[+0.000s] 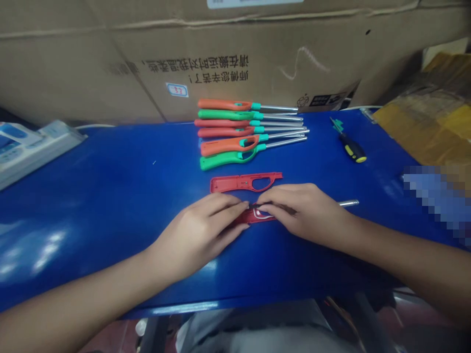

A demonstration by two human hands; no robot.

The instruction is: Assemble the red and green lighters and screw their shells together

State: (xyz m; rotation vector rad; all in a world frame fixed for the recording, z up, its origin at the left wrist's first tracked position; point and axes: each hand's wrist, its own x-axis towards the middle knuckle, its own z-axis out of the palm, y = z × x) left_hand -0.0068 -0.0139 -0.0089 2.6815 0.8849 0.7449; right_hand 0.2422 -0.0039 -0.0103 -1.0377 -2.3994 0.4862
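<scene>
A red lighter half-shell (262,215) with a white wire inside lies on the blue table, and a metal tube (348,203) shows beyond my right hand. My left hand (206,223) is closed round the left end of this shell. My right hand (307,211) is closed in a pinch on a thin dark piece (279,206) over the shell; its fingers partly hide the shell. Just above lies a separate red half-shell (237,183) with an oval opening. Farther back, several orange, green and red lighters (230,145) with metal tubes lie in a stack of rows.
A black and yellow screwdriver (352,147) lies at the right. Behind the table stands a large cardboard box (136,59). A white box-like object (37,147) is at the far left, and a taped carton (423,117) at the right. The table's front edge (176,308) is near.
</scene>
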